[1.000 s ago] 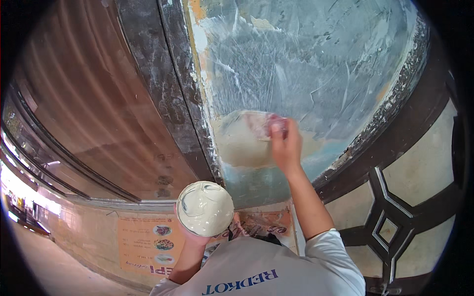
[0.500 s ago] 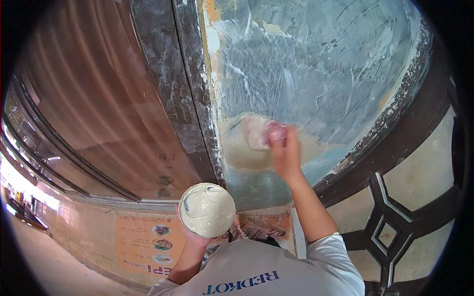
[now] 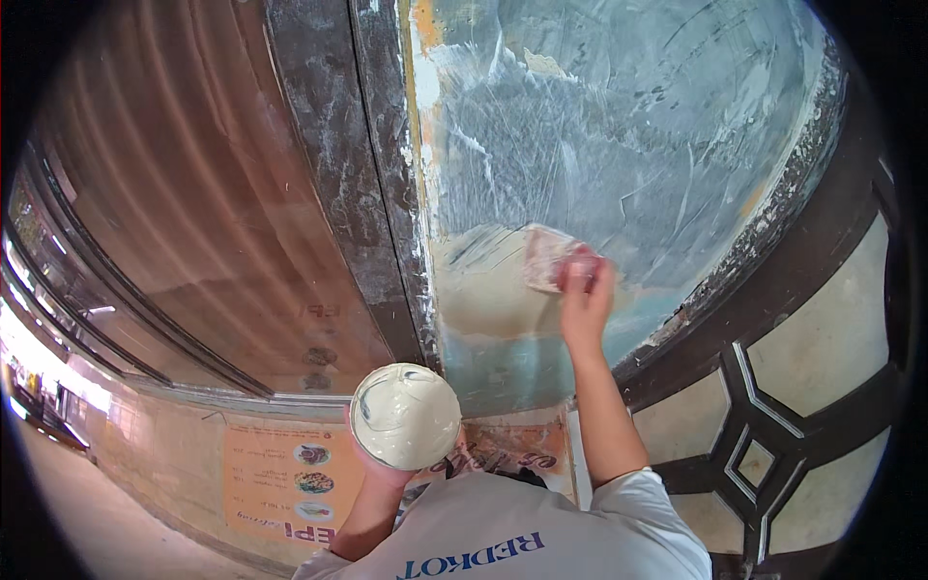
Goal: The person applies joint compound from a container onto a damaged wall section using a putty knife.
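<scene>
A flat spreader point(image 3: 547, 259), its pale plate smeared with paste, is held at its reddish end by the right hand point(image 3: 586, 307), with the fingers closed on it. The plate is angled up and to the left of that grip, at the wall panel point(image 3: 628, 145); because of blur, full contact cannot be told. Directly left of the grip, a cream patch point(image 3: 483, 300) is spread on the panel. Lower and further left, a round tub point(image 3: 450, 448) is held in the left hand point(image 3: 389, 474), most fingers being hidden beneath it. The spreader may be judged light, thin and perhaps slightly flexible, slippery where smeared, and best pinched at the reddish end. The tub, filled near its rim with thick cream paste point(image 3: 406, 430), is probably heavier and best kept level, cupped from below and around its side
</scene>
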{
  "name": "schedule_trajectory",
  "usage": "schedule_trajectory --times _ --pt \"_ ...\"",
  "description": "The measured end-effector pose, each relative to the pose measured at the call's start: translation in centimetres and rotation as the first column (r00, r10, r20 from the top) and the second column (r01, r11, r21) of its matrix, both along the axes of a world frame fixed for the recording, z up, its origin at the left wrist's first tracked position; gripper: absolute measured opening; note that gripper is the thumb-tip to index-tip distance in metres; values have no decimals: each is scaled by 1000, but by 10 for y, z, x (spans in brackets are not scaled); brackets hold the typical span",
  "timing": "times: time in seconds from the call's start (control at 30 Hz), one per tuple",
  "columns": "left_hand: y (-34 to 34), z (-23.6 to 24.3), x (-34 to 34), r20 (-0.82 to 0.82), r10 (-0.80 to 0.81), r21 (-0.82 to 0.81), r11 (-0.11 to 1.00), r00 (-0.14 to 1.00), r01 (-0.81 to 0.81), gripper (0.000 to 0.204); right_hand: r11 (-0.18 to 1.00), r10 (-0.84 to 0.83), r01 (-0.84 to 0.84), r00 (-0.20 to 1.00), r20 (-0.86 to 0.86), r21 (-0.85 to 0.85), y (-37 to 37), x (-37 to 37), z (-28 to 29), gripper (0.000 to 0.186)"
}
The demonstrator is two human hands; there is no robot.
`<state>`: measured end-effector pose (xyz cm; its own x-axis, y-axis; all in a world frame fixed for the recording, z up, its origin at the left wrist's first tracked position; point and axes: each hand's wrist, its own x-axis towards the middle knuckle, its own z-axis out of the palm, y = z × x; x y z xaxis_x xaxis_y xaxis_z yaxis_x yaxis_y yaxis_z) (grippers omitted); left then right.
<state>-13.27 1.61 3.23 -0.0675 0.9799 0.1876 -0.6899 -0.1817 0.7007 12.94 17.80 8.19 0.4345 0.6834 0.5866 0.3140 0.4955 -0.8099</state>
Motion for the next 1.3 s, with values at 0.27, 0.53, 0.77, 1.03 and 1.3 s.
schedule_trajectory --times 0.27,0.53,0.77,1.03,1.3 --pt "6 -1 5 433 -146 -91 975 890 204 51 997 63 -26 837 544 -75 -4 -9 -5 20" --pt "7 -19 13 277 -128 -102 982 952 162 69 976 215 -181 866 452 -118 -14 9 -13 27" --pt "1 3 41 93 -114 36 993 989 111 68 998 51 -47 984 -171 30 -4 31 -8 33" --pt "5 -6 66 403 -142 -76 979 904 188 71 998 40 -33 982 -184 45 -4 53 -20 27" --pt "-2 -9 82 418 -130 -106 976 899 190 72 972 233 -153 747 623 -181 -1 55 -14 31"
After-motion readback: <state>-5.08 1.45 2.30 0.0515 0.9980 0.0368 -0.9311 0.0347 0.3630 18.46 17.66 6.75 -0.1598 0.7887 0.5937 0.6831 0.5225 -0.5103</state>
